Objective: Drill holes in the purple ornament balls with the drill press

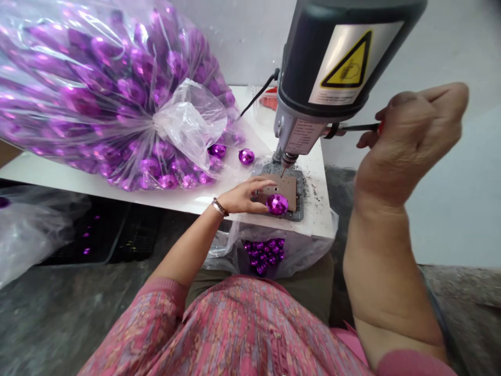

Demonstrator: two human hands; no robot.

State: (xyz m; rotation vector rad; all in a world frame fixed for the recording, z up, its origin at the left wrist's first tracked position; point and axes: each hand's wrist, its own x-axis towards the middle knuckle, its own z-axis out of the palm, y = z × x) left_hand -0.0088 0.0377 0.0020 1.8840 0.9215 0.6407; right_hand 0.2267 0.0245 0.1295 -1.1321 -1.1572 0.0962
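My left hand (248, 196) is over the base of a small drill press (305, 94), its fingers and thumb spread apart. A shiny purple faceted ball (277, 204) is at the tip of my left thumb, above the front of the brown board (290, 189). Whether the thumb touches it, I cannot tell. Behind the ball, the drill bit (283, 171) points down, apart from it. My right hand (410, 141) is closed around the feed lever (358, 127) on the press's right side; a bit of its red knob shows between the fingers.
A big tied clear bag of purple balls (129, 89) fills the left of the white table (188, 201). A loose purple ball (246, 156) lies beside it. Below the table edge hangs an open plastic bag (301, 256) with several balls. Dark shavings (313, 193) surround the base.
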